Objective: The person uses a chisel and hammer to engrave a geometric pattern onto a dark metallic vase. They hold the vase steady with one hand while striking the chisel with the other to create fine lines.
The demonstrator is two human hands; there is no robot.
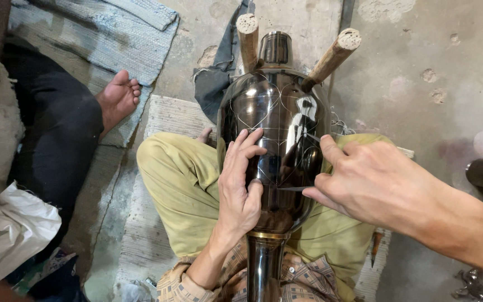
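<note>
Dark polished metal vase at frame centre, lying across the lap between two wooden pegs, contents hidden, left hand flat on its belly, grip released, right hand grasping a thin engraving tool against it.

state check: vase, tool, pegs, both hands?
Vase: lying on its side across the lap, dark and shiny, thin lines scratched in.
Left hand: flat on the vase, fingers spread, bracing it.
Right hand: pinching a thin tool.
Tool: tip touching the vase.
Wooden pegs: two, tilted, flanking the vase's neck.
</note>
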